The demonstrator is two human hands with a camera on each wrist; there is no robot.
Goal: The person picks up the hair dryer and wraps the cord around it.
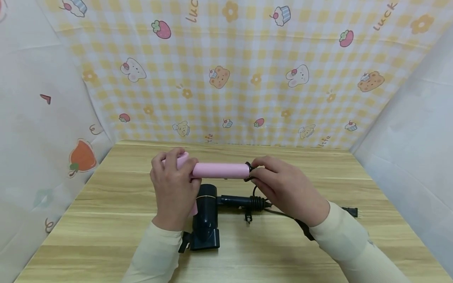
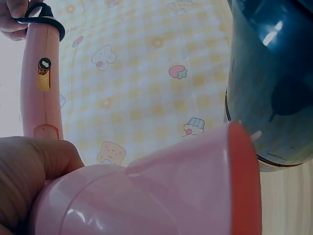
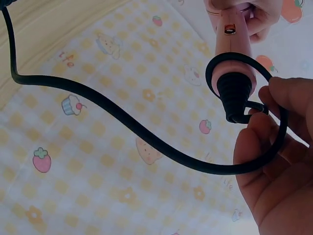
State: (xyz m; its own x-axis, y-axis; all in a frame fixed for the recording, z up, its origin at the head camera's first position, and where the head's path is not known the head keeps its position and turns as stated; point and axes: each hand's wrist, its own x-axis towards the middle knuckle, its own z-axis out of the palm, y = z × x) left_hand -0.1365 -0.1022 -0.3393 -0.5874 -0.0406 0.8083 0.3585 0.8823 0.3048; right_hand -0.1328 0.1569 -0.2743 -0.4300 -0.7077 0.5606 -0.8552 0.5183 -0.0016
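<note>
A pink hair dryer is held above the table, its handle pointing right. My left hand grips it where the barrel meets the handle. In the left wrist view, a slide switch shows on the handle. At the handle's far end, my right hand pinches the black cord. One loop of that cord passes around the handle end, as the right wrist view shows, beside the ribbed cord sleeve. The rest of the cord runs off in a loose curve.
Below the hands, a black hair dryer lies on the wooden table, its handle toward the right. A black two-pin plug lies beyond my right wrist. Patterned cloth covers the wall behind.
</note>
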